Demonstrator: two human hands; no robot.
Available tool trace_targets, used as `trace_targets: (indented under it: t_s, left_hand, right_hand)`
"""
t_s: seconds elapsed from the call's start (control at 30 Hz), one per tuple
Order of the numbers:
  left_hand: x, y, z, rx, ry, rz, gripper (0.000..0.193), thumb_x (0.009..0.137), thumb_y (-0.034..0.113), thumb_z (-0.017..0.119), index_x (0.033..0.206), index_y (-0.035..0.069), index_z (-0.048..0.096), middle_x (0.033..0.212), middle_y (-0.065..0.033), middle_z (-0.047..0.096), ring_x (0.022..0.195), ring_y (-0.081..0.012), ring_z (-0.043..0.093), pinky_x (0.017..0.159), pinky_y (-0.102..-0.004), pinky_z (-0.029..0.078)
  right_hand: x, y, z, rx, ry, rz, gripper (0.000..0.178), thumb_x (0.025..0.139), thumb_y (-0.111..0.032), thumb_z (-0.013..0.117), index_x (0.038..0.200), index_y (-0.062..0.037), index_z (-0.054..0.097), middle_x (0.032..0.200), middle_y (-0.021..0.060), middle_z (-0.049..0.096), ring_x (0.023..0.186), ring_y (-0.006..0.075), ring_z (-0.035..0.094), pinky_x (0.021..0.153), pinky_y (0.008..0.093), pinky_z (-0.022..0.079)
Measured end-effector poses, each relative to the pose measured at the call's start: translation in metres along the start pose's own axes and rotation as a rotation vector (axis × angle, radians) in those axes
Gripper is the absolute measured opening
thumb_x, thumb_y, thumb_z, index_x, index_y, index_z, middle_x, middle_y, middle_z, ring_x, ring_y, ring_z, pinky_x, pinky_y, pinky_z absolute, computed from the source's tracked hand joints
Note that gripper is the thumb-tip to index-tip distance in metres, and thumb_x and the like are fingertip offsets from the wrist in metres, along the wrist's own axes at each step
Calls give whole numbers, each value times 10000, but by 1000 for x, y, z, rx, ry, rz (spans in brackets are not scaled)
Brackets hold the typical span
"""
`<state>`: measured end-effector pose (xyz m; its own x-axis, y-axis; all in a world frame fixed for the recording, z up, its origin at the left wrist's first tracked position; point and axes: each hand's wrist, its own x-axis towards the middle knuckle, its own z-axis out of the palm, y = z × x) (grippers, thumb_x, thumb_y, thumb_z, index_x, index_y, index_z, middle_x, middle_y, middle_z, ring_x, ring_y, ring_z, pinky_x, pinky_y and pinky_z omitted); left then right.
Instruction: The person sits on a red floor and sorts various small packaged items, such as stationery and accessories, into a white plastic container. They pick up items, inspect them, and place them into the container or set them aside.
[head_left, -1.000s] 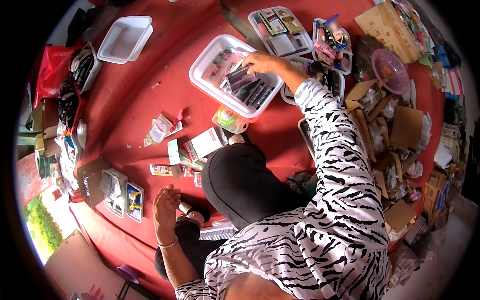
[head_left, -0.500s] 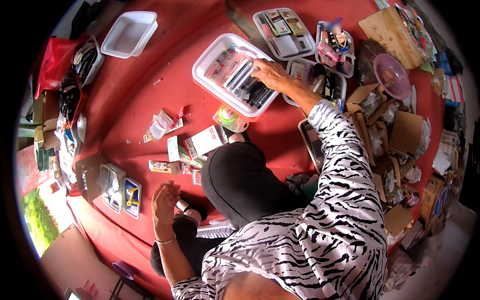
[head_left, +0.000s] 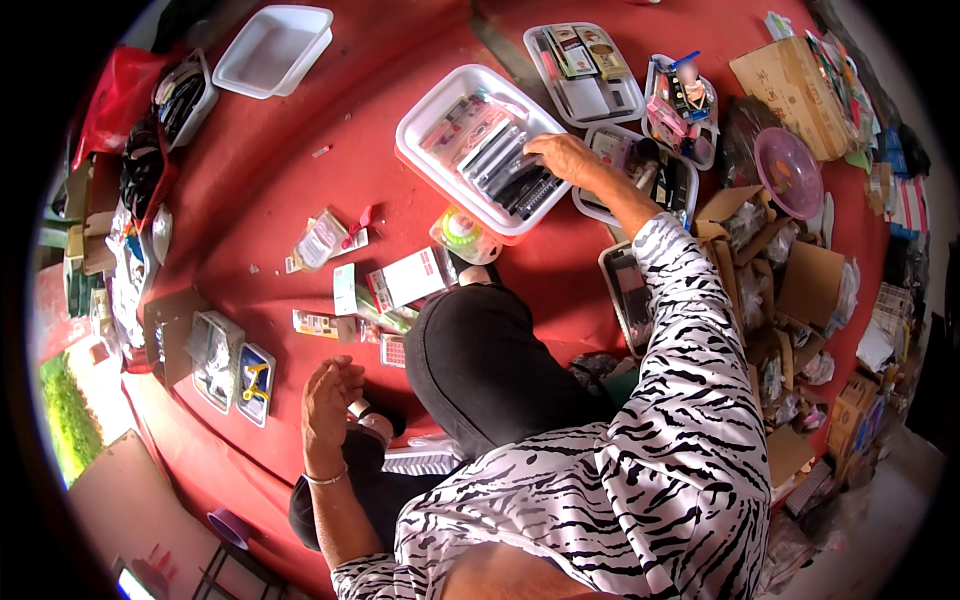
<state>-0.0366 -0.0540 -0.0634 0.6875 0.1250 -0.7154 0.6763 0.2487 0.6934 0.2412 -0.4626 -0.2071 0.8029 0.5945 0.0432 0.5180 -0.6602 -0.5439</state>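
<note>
My right hand (head_left: 562,157) reaches over the right side of a white plastic tub (head_left: 416,124). Its fingers are bent together at the ends of the dark, clear-wrapped packets (head_left: 497,165) lying in it; what they pinch, if anything, is hidden. Pinkish flat packs (head_left: 465,128) fill the tub's left part. My left hand (head_left: 326,400) is raised beside my knee, fingers loosely bent and a little apart, with nothing seen in it. Near it on the red cloth lie a small pink-gridded pack (head_left: 393,350) and a white-and-red card pack (head_left: 411,278).
Filled white trays (head_left: 636,108) stand beyond my right arm. Open cardboard boxes (head_left: 802,263) and a purple basin (head_left: 789,172) lie farther right. Another white tub (head_left: 272,50) sits far left. A round pack with a green ring (head_left: 460,229) lies by the filled tub.
My right fingers have shifted slightly right over the packets in the tub. My left hand stays raised in much the same pose. The whole view has shifted a little.
</note>
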Motion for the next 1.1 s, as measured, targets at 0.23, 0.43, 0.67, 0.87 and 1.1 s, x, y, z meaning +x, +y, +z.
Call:
trace_targets:
  t_s: [0.23,0.43,0.67,0.87,1.1]
  left_hand:
    - [2,-2,-6,11,30,-14,295,877,268,451,1028,30,539,878,-71,607,762,-133,559,686,-252,446]
    - [2,-3,-10,-16,27,-26,287,880,265,467,1027,28,533,875,-68,609,765,-126,566,683,-242,451]
    - [4,-5,-13,-41,30,-27,260,884,236,475,1031,30,534,875,-77,620,752,-122,582,671,-238,474]
    - [2,-7,-8,120,47,-21,271,892,258,468,1031,35,535,876,-62,615,759,-114,566,676,-239,465]
    - [7,-10,-6,167,25,-35,275,896,267,462,1019,35,541,874,-62,612,771,-118,560,689,-249,458]
  right_hand:
    - [8,-3,-15,-50,-156,-8,270,726,20,502,980,-36,570,1008,148,590,927,335,559,803,381,457]
    - [9,-5,-4,-236,-93,-234,153,785,-26,449,887,-74,553,860,92,582,845,281,588,717,356,490]
    - [-7,-8,27,-795,63,-321,146,747,-114,508,883,-75,545,747,43,534,717,176,553,581,283,471]
    - [-7,-7,11,-864,-33,-368,132,723,-126,502,807,-44,564,757,42,536,826,187,518,659,283,449]
    - [13,-9,35,-739,-186,-453,115,731,-89,485,782,-23,564,771,100,555,768,223,553,593,329,480]
